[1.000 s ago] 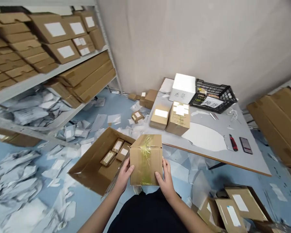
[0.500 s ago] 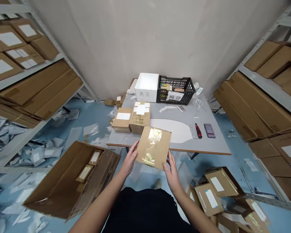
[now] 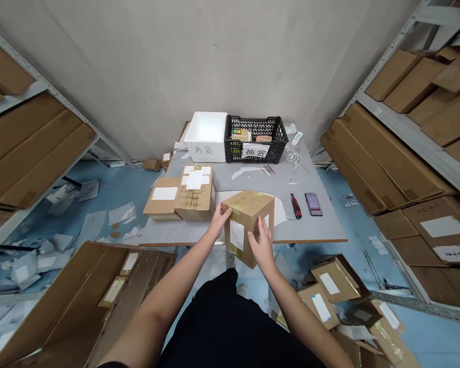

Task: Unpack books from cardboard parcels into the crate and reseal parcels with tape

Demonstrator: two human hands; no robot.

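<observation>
Both my hands hold a taped cardboard box (image 3: pixel 248 227) over the front edge of a grey table (image 3: pixel 253 179). It stands tilted, with clear tape on top and a white label on its near face. My left hand (image 3: pixel 219 221) grips its left side. My right hand (image 3: pixel 261 245) presses on its near right side. Close left of it, a labelled, handwritten carton (image 3: pixel 194 193) stands on the table beside a smaller labelled carton (image 3: pixel 163 200).
At the table's back stand a white foam box (image 3: pixel 206 137) and a black plastic crate (image 3: pixel 255 139). A utility knife (image 3: pixel 296 206) and phone (image 3: pixel 313 204) lie right. An open carton (image 3: pixel 99 301) and parcels (image 3: pixel 329 280) sit low. Shelves of cartons (image 3: pixel 391 153) flank me.
The box has turned in my hands, and its labelled face now shows toward me instead of the taped face. My view has swung slightly left and the table appears nearer.
</observation>
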